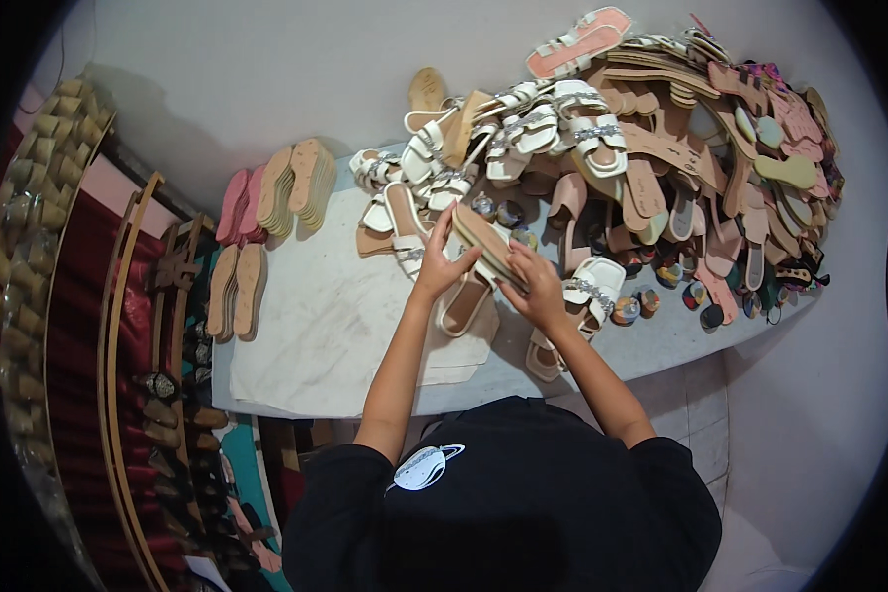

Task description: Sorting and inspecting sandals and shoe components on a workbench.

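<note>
Between my two hands, above the table, is a small tilted stack of tan shoe soles (pixel 483 237). My left hand (pixel 446 264) grips its left side, with the thumb across the lower part. On the right, my right hand (pixel 536 288) is closed around the near end. A white sandal (pixel 467 304) lies just below the soles, partly covered by them and my hands. Another white sandal with a glittery strap (pixel 405 222) rests beside my left hand. To the right of my right hand lie more white sandals (pixel 592 286).
A big heap of sandals and soles (pixel 651 128) covers the table's right half. Stacked tan soles (pixel 311 183) and pink soles (pixel 232 207) stand at the table's left end. Small round colourful pieces (pixel 627 310) lie near the heap. A wooden rack (pixel 118 296) stands left.
</note>
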`<state>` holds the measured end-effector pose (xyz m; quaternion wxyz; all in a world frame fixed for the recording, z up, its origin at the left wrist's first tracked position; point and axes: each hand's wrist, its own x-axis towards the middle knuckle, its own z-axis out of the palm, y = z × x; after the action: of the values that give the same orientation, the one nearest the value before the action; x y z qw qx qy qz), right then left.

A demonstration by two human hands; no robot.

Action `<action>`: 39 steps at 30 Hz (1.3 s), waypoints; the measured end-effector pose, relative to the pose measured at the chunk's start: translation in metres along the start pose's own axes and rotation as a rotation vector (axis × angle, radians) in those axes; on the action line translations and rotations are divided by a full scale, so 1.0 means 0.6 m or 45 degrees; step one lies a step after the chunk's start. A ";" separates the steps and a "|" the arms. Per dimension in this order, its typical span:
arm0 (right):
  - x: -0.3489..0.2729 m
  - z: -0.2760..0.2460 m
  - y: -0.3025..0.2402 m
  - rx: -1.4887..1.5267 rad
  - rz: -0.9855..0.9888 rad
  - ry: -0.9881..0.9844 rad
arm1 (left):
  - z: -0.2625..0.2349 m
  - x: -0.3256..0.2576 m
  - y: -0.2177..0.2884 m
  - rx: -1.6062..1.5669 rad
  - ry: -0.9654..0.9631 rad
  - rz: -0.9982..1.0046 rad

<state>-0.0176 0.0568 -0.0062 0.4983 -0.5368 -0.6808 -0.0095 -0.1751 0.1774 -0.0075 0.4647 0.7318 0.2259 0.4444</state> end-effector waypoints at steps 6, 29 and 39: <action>-0.054 0.078 -0.004 -0.178 0.007 -0.402 | -0.104 -0.077 -0.044 0.772 -0.280 -0.362; 0.004 0.073 -0.137 0.249 -0.112 -0.564 | -0.168 -0.099 0.027 -0.752 -0.073 -0.368; 0.094 0.132 -0.164 -0.185 -0.526 -0.578 | -0.139 -0.092 0.044 -1.121 -0.002 -0.195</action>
<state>-0.1392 0.0996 0.0442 0.2814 -0.4098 -0.8668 -0.0392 -0.2767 0.1640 0.0059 0.7636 0.4458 0.0684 0.4620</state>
